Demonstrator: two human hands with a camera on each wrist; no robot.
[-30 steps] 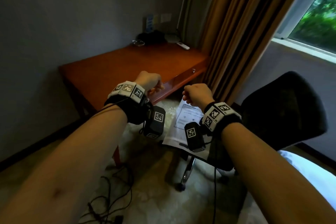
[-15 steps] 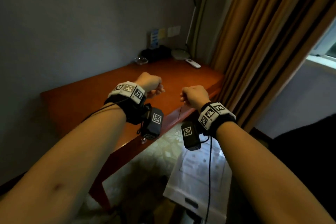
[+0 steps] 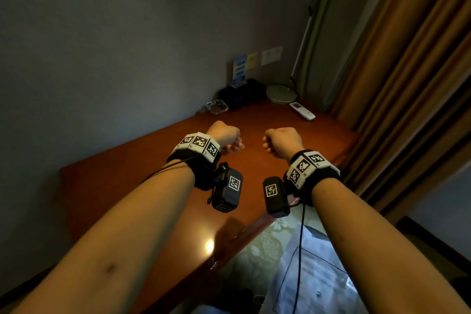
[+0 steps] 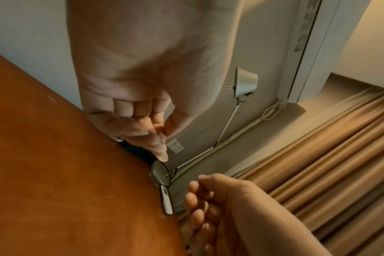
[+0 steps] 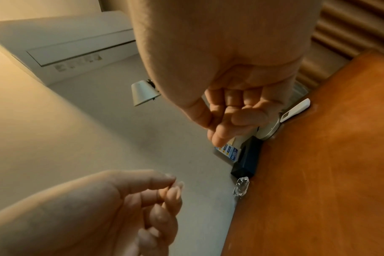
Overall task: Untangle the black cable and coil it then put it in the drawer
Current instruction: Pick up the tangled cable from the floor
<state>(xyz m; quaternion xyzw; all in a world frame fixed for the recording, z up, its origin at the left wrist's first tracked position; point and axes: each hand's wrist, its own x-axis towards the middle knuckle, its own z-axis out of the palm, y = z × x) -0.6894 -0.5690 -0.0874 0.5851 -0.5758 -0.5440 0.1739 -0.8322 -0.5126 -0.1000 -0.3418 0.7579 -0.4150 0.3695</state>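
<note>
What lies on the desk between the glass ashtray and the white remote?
In the head view, a black box and the lamp base stand between the ashtray and the remote.

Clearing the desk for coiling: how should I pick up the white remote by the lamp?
Pinch the white remote across its long edges near the middle, coming from above with the right hand. It lies flat on the desk, long and narrow, with its far end close to the lamp base, so an end-on grip there looks cramped.
</note>
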